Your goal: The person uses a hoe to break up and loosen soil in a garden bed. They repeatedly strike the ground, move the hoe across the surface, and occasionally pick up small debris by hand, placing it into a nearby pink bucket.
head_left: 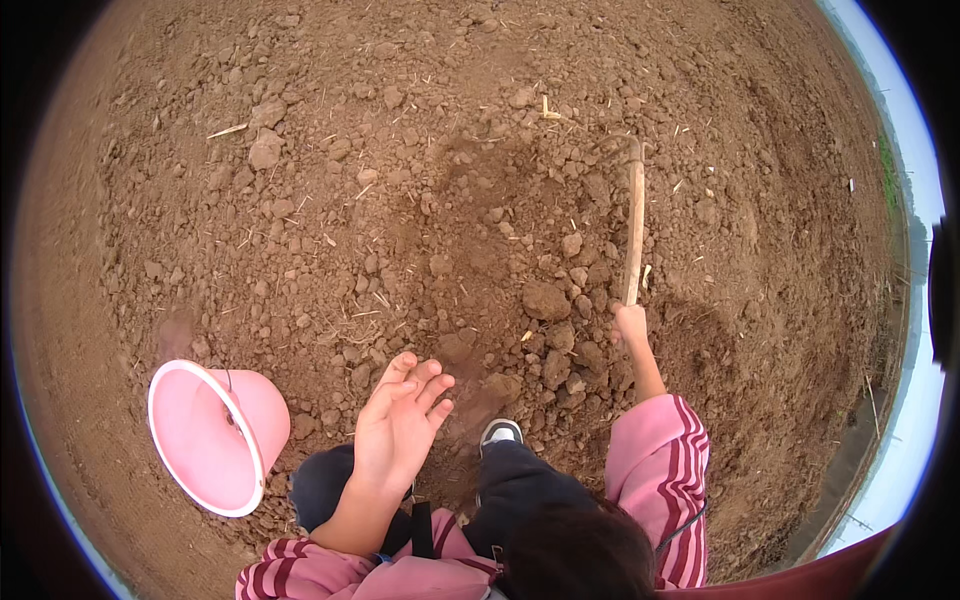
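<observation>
My right hand (pixel 628 325) is closed around the lower end of a hoe's wooden handle (pixel 635 232). The hoe's curved metal head with tines (pixel 624 144) rests at the soil, ahead and to the right. Raised above the ground in front of my left knee, my left hand (pixel 405 412) has its palm up, fingers apart and slightly curled, and holds nothing. To its left a pink plastic bucket (pixel 262 416) lies tilted on the soil, its mouth facing left. Some small dark thing shows inside it, too unclear to name.
Loose brown soil (pixel 337 247) with straw bits spreads all around. Large clods (pixel 546 300) lie between the handle and my shoe (pixel 501 433). A shallow hollow (pixel 487 180) is ahead. At the far right a ditch-like strip (pixel 844 465) borders the field.
</observation>
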